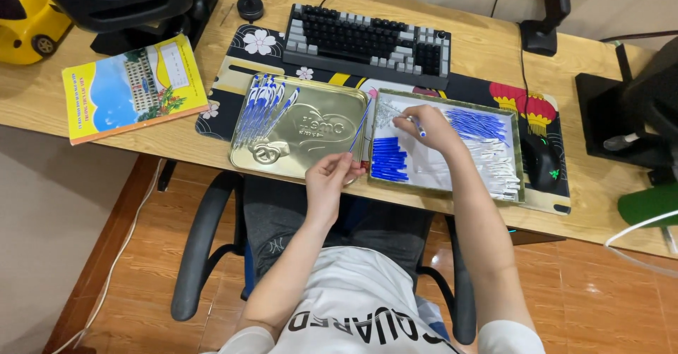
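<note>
On the wooden desk (459,50), our left hand (328,177) pinches a blue pen (359,126) upright while our right hand (431,126) grips a small part (418,126) over the tray (521,149); line them up steadily.

The left hand (328,177) holds a blue pen tube (359,126) upright over the gold tin lid (318,131). The right hand (431,126) pinches a small blue-tipped piece (418,128) above the tin tray (518,149) of pen parts on the desk (480,50).

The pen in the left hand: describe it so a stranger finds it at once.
On the wooden desk, below the keyboard, two metal trays sit side by side. The left hand holds a thin blue pen upright over their seam, apart from the finished pens lying flat.
</note>
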